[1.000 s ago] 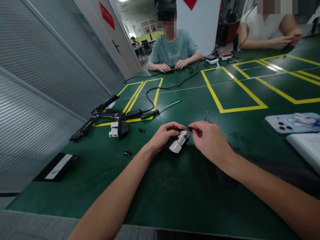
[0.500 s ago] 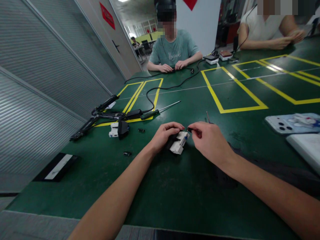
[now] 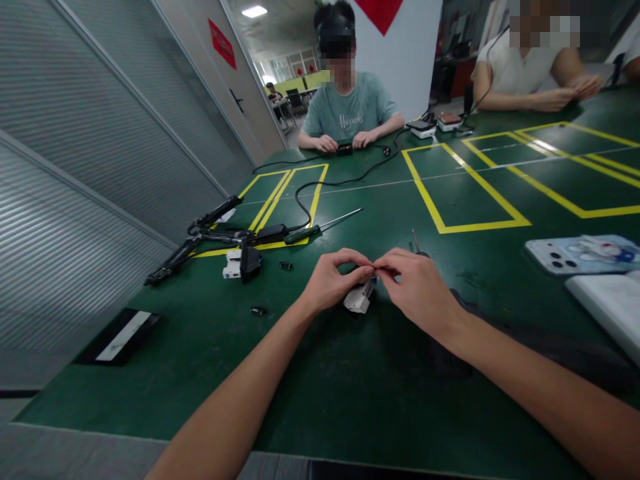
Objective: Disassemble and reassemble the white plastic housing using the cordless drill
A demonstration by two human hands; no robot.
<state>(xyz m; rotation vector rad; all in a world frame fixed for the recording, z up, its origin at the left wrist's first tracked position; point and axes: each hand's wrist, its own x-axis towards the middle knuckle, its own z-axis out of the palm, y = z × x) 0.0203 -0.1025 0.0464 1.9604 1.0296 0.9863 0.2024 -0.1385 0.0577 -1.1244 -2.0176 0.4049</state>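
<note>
Left hand (image 3: 341, 280) and right hand (image 3: 419, 285) meet at the fingertips, each with thumb and forefinger drawn close in a pinch; whether either is clamped on something cannot be told, since the fingers cover the meeting point. Beneath that point, partly hidden by the left hand, is the white-and-black block (image 3: 357, 301), tilted, its pale end facing the wearer; whether it bears on the tabletop (image 3: 320, 387) or hangs just above it is unclear. If its support is as slight as it looks, an uneven push from the right hand could roll it or make it slip. The fingers also mask the contact, so anything small between them could sit crooked, be forced the wrong way or spring out, and dark pieces would be hard to spot against that deep green surface. Two small black parts (image 3: 285, 265) (image 3: 259, 311) lie loose to the left, one near the second white-and-black block (image 3: 242, 264), the other closer to the left forearm, where a careless sweep might scatter them. Just behind the right hand a thin metal shaft (image 3: 415, 239) points up and away; a backward knock could set it rolling. Farther off, the green-handled screwdriver (image 3: 304, 234) lies beside a black cable (image 3: 299, 197), and a tug on that line might shift it.
</note>
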